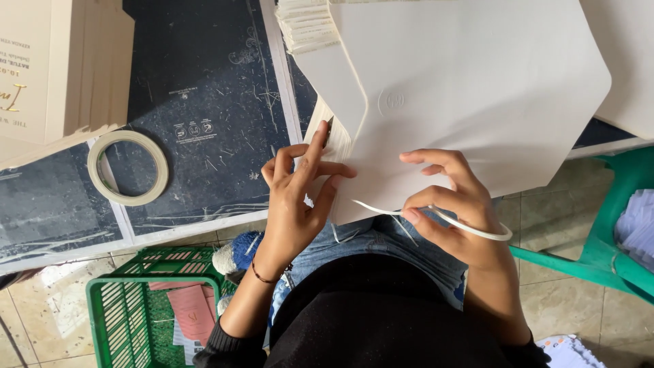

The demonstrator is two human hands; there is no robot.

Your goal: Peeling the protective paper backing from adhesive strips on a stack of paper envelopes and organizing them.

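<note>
A large cream envelope (470, 102) with its pointed flap open lay across the upper middle and right of the frame, a small round embossed mark near the flap's edge. From its lower edge a thin white strip (436, 217) curled away to the right, apparently a peel-off liner. The right hand (453, 208), at centre right, had thumb and forefinger pinched together on that strip, the other fingers spread over the paper. The left hand (296, 194), at centre, pressed the envelope's left edge with the forefinger raised and straight, fingers loosely apart and gripping nothing that could be made out. Under the envelope a stack of more envelopes (308, 27) showed its edges at top centre, mostly hidden. A roll of pale tape (127, 167) lay on the dark cutting mat (204, 82) at left. Cream printed cards (54, 68) were cut off in the upper left corner. A green plastic basket (119, 313) sat lower left, a green chair (606, 232) at right.
</note>
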